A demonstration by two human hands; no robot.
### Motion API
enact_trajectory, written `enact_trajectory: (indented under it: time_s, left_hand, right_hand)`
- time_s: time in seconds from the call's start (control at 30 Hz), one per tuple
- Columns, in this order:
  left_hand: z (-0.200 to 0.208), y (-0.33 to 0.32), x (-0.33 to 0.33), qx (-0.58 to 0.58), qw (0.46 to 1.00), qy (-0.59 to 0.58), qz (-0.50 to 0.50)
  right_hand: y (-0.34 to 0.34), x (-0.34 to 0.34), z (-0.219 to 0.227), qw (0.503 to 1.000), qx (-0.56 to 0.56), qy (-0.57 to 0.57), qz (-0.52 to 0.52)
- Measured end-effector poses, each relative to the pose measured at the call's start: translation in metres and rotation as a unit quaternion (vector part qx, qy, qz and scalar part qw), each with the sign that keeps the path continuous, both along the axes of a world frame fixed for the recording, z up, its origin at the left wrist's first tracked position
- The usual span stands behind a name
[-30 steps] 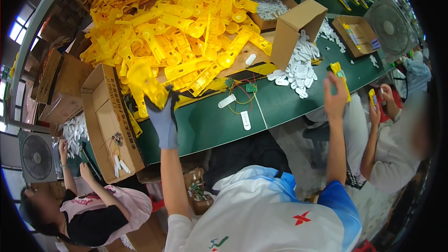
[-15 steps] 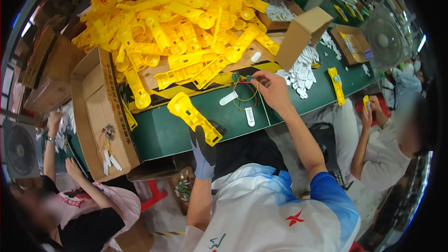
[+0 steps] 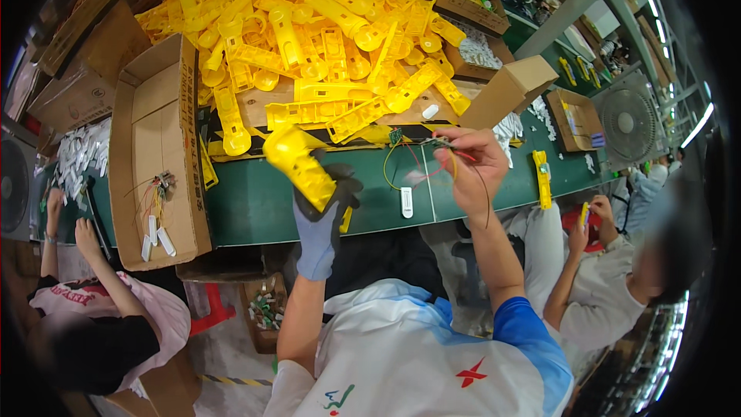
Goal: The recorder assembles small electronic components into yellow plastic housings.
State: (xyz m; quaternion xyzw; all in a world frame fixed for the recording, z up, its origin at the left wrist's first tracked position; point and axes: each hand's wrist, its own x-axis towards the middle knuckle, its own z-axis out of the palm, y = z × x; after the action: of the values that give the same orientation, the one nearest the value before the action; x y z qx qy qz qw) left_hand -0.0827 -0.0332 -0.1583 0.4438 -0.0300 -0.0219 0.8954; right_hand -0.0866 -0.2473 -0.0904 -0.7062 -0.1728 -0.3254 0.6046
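A yellow plastic housing point(image 3: 297, 164), long with a rounded broad end, is gripped by my left hand point(image 3: 318, 224), which wears a grey glove with dark fingers. The housing is tilted above the green table's front edge. My bare right hand point(image 3: 472, 166) pinches a small wired circuit board point(image 3: 441, 141), its thin red, yellow and dark wires hanging around the fingers. Below and left of that hand is a blurred pale piece. Another small green circuit board point(image 3: 396, 137) lies at the striped edge, and a white oblong plastic piece point(image 3: 407, 202) rests on the table nearby.
A big heap of yellow housings point(image 3: 309, 38) covers the wooden board behind. An open cardboard box point(image 3: 150, 147) at left holds wired boards with white pieces. White parts point(image 3: 507, 130) lie beside an upright carton point(image 3: 508, 93). Co-workers sit on both sides; a yellow housing point(image 3: 542, 179) lies at right.
My right hand has lifted a wired board off the table, drawing its wires up. My left hand has tilted the yellow housing and raised it slightly. The head view has shifted.
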Motion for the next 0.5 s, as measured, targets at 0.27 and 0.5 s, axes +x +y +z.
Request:
enact_trajectory:
  time_s: [0.27,0.5]
  left_hand:
    - [0.011,-0.015,0.017,0.167,0.984,-0.06,-0.004]
    - [0.054,0.016,0.019,0.468,0.81,-0.353,-0.001]
  right_hand:
    - [0.029,-0.003,-0.035,0.988,0.041,0.11,0.098]
    - [-0.012,-0.007,0.003,0.966,-0.052,0.234,0.093]
